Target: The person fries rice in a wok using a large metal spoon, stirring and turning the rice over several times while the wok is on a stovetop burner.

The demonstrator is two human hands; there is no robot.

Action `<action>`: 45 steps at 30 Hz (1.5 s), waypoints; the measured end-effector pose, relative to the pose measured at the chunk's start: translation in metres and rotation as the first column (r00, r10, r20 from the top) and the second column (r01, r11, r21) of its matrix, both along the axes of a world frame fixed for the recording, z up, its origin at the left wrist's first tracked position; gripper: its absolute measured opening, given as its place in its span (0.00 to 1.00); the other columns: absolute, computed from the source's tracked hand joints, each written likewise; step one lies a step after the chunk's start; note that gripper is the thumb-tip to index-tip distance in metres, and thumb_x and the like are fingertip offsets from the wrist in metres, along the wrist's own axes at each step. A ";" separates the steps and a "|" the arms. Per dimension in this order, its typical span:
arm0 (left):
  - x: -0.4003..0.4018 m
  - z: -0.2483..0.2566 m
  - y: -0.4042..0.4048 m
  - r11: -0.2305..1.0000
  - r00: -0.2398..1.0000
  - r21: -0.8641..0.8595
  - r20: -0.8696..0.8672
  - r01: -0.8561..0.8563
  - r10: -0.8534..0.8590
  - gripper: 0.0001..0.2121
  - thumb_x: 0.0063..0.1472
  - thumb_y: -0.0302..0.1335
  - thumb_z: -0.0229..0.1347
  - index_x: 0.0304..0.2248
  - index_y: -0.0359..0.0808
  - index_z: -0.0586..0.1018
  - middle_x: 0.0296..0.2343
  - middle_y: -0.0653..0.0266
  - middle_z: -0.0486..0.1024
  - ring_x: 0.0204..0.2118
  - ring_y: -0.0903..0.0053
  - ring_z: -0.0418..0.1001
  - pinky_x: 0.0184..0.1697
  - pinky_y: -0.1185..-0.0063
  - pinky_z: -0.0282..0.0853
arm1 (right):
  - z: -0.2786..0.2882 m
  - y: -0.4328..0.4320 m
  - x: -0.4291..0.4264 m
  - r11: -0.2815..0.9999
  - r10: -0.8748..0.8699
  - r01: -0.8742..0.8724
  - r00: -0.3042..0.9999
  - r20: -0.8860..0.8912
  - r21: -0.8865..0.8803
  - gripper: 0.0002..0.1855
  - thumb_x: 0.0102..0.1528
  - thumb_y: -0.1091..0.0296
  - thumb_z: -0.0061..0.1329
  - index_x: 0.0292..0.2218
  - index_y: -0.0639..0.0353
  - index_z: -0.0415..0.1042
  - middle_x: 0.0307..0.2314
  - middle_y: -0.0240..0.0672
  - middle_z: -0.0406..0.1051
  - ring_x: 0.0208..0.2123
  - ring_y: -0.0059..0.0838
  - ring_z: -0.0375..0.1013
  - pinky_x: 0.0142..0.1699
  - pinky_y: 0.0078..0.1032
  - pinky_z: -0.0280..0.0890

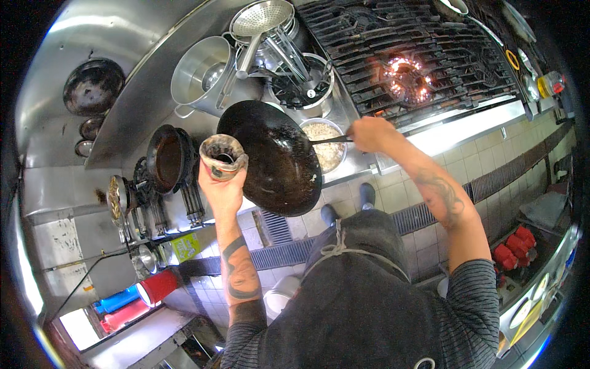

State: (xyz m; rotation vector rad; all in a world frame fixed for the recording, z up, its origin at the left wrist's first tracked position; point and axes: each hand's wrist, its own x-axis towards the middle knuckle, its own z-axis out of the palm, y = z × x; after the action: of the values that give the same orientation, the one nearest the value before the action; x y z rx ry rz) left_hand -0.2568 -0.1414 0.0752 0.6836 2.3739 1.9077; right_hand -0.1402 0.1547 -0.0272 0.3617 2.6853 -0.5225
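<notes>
My right hand [375, 133] grips the thin handle [334, 139] of a large dark wok-like pan [276, 166]. The pan is tilted, so its blackened inside faces up, with small pale scraps near one edge. In my left hand [223, 196] is a grimy, short cylindrical container [212, 165], its round mouth turned towards me; what is inside is too dark to make out. The container is close beside the pan's left rim. Partly behind the pan handle stands a round tub [345, 159] of pale, crumbly food [322, 131].
A burner glows [408, 80] under the stove grates [456, 69]. Behind the pan stand a deep metal pot [191, 76], a perforated strainer [262, 20] and a pot of utensils [322, 108]. Another dark pan [166, 159] sits left. A white bucket [279, 295] is on the tiled floor.
</notes>
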 end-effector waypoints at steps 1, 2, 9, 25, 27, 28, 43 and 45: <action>-0.005 -0.001 -0.006 1.000 1.000 -0.013 -0.014 -0.006 0.006 0.23 0.43 0.16 0.61 0.41 0.32 0.70 0.34 0.67 0.73 0.36 0.83 0.70 0.42 0.83 0.66 | 0.002 0.008 0.009 1.000 0.006 -0.006 1.000 0.000 0.000 0.12 0.49 0.64 0.42 0.33 0.51 0.76 0.30 0.45 0.73 0.33 0.45 0.73 0.39 0.39 0.68; -0.010 0.001 -0.010 1.000 1.000 -0.013 -0.012 -0.001 0.001 0.22 0.43 0.16 0.61 0.41 0.32 0.70 0.34 0.67 0.73 0.36 0.83 0.70 0.42 0.83 0.66 | 0.005 0.016 0.018 1.000 -0.002 0.002 1.000 -0.011 0.021 0.12 0.49 0.64 0.42 0.34 0.50 0.76 0.30 0.44 0.73 0.33 0.44 0.73 0.39 0.39 0.68; -0.018 0.005 -0.019 0.993 0.995 -0.113 -0.100 -0.010 -0.002 0.23 0.42 0.17 0.62 0.41 0.32 0.70 0.34 0.67 0.73 0.36 0.83 0.70 0.42 0.83 0.66 | 0.027 0.011 0.026 0.997 0.061 -0.068 0.977 -0.205 -0.025 0.11 0.51 0.64 0.44 0.35 0.48 0.76 0.28 0.40 0.74 0.32 0.43 0.73 0.38 0.37 0.68; -0.009 0.002 -0.022 0.990 0.985 -0.138 -0.171 -0.029 0.005 0.22 0.39 0.15 0.59 0.39 0.31 0.71 0.32 0.65 0.73 0.35 0.81 0.70 0.42 0.82 0.65 | 0.067 -0.005 0.016 0.849 0.153 -0.280 0.942 -0.299 -0.447 0.14 0.53 0.62 0.45 0.41 0.50 0.74 0.31 0.43 0.74 0.33 0.43 0.73 0.38 0.33 0.66; -0.009 -0.001 -0.026 0.990 0.987 -0.143 -0.159 -0.009 -0.014 0.22 0.39 0.15 0.60 0.39 0.31 0.71 0.33 0.65 0.73 0.35 0.81 0.71 0.41 0.82 0.65 | 0.103 -0.011 0.014 0.851 0.211 -0.290 0.952 -0.220 -0.439 0.15 0.53 0.62 0.44 0.40 0.53 0.74 0.30 0.44 0.74 0.32 0.43 0.73 0.39 0.32 0.66; -0.009 0.000 -0.026 0.989 0.987 -0.145 -0.160 -0.014 -0.009 0.22 0.39 0.15 0.60 0.39 0.31 0.71 0.33 0.65 0.73 0.35 0.81 0.71 0.41 0.82 0.65 | 0.101 -0.013 0.015 0.848 0.216 -0.295 0.951 -0.221 -0.440 0.15 0.53 0.62 0.44 0.40 0.53 0.74 0.30 0.44 0.74 0.32 0.43 0.73 0.39 0.32 0.66; -0.017 -0.002 -0.051 0.979 0.969 -0.022 -0.145 -0.203 0.198 0.24 0.41 0.15 0.62 0.41 0.31 0.70 0.35 0.65 0.72 0.37 0.80 0.70 0.43 0.82 0.65 | -0.013 -0.094 0.151 0.951 0.042 -0.107 0.974 -0.221 -0.289 0.27 0.48 0.73 0.44 0.51 0.49 0.61 0.26 0.46 0.68 0.22 0.49 0.70 0.27 0.40 0.66; -0.017 -0.005 -0.051 0.982 0.973 -0.006 -0.141 -0.187 0.184 0.24 0.41 0.15 0.62 0.40 0.31 0.70 0.35 0.65 0.72 0.37 0.80 0.70 0.42 0.82 0.65 | -0.018 -0.080 0.138 0.975 0.069 -0.130 0.948 -0.312 -0.178 0.28 0.47 0.74 0.45 0.51 0.47 0.61 0.26 0.45 0.68 0.22 0.48 0.69 0.26 0.39 0.65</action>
State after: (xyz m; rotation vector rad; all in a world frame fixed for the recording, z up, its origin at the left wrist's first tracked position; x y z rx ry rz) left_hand -0.2738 -0.1929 0.0703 0.6352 2.6244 1.9625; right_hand -0.0017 0.0752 -0.0455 0.0930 2.8890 -0.8674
